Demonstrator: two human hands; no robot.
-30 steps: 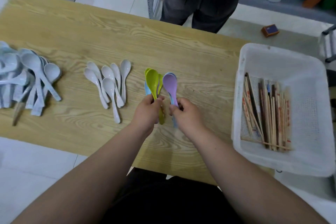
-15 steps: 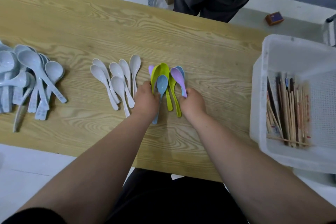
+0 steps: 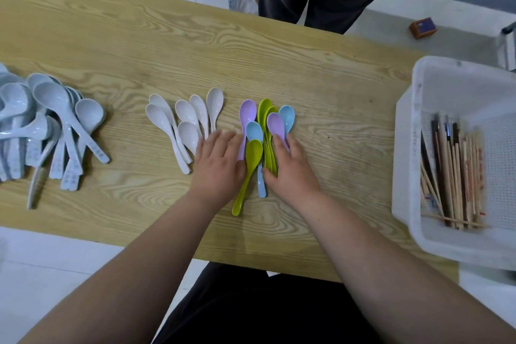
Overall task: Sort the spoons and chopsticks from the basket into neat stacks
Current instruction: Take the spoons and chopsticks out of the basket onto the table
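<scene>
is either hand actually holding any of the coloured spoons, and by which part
Neither grips anything. The left hand and right hand lie open on either side of the coloured spoons, touching their handles.

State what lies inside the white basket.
Only chopsticks show in the white basket, pale and dark ones on its mesh floor. Anything beneath them is covered.

my left hand (image 3: 216, 165) flat on table (image 3: 139, 36), fingers straight, against left edge of coloured spoons (image 3: 252, 159); my right hand (image 3: 293, 173) flat on their right side. white spoons (image 3: 167, 126) just left; blue-grey spoons (image 3: 55, 109) far left; chopsticks (image 3: 452, 176) in basket (image 3: 418, 109), right.
</scene>
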